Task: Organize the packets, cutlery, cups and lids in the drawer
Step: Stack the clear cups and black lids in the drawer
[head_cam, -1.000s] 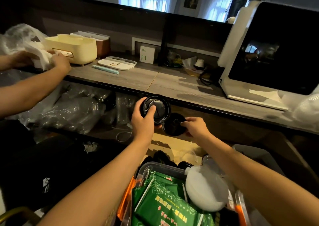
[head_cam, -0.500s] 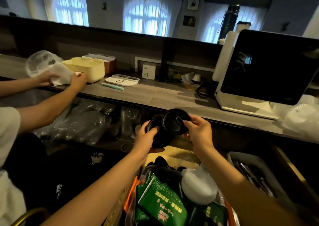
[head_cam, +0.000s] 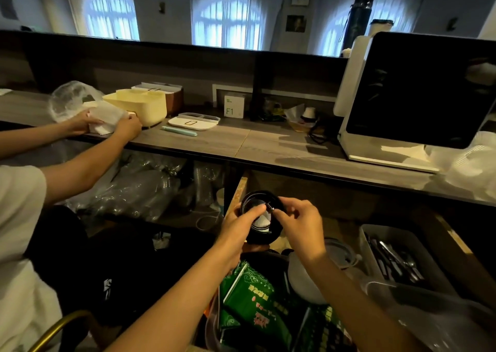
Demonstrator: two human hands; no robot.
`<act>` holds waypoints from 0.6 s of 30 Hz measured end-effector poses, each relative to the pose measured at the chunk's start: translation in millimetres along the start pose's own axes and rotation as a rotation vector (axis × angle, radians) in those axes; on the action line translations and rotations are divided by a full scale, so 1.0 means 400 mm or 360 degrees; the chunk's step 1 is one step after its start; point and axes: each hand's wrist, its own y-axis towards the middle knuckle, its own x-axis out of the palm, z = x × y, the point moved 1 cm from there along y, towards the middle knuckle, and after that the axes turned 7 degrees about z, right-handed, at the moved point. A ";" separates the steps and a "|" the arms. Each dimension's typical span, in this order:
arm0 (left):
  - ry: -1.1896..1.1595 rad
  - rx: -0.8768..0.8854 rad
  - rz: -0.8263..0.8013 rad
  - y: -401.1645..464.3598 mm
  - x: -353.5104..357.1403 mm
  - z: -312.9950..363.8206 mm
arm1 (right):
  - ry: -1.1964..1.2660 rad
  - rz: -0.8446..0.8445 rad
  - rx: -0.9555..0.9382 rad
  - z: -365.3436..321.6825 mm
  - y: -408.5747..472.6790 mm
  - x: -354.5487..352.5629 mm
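Observation:
My left hand (head_cam: pixel 240 224) and my right hand (head_cam: pixel 300 224) hold a stack of black round lids (head_cam: pixel 261 218) together above the open drawer (head_cam: pixel 451 240). The left hand grips the stack from the left, thumb across its face. Fingers of the right hand pinch its right rim. Below them, green packets (head_cam: pixel 249 295) lie in a clear container beside a white round lid (head_cam: pixel 303 279). A grey tray with metal cutlery (head_cam: pixel 394 261) sits at the drawer's right. Clear plastic cups in bags (head_cam: pixel 139 190) lie on the shelf to the left.
Another person's hands (head_cam: pixel 107 123) hold white paper on the wooden counter (head_cam: pixel 241 142) at the left, near a cream box (head_cam: pixel 139 106). A white machine with a dark screen (head_cam: pixel 418 94) stands at the right. A gold chair rail (head_cam: pixel 61 327) is at the lower left.
My two hands brought their separate black lids together into one stack and drew it down toward me. The view has tilted up; the other person's hands shifted right on the counter.

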 end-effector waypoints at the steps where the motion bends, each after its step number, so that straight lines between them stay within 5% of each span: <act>1: -0.0037 -0.0006 0.0000 0.003 -0.003 -0.004 | -0.0065 0.0001 -0.0039 0.000 0.001 -0.002; 5: -0.0088 0.0105 0.0048 0.014 -0.021 -0.003 | -0.0260 -0.0280 -0.0125 -0.012 0.006 -0.006; 11: 0.0040 0.0468 0.0276 0.043 -0.055 0.038 | -0.0127 -0.0496 0.0275 -0.019 0.076 -0.006; 18: -0.0009 0.0390 0.0303 0.077 -0.085 0.026 | -0.0609 -0.1186 0.0323 0.081 0.148 0.115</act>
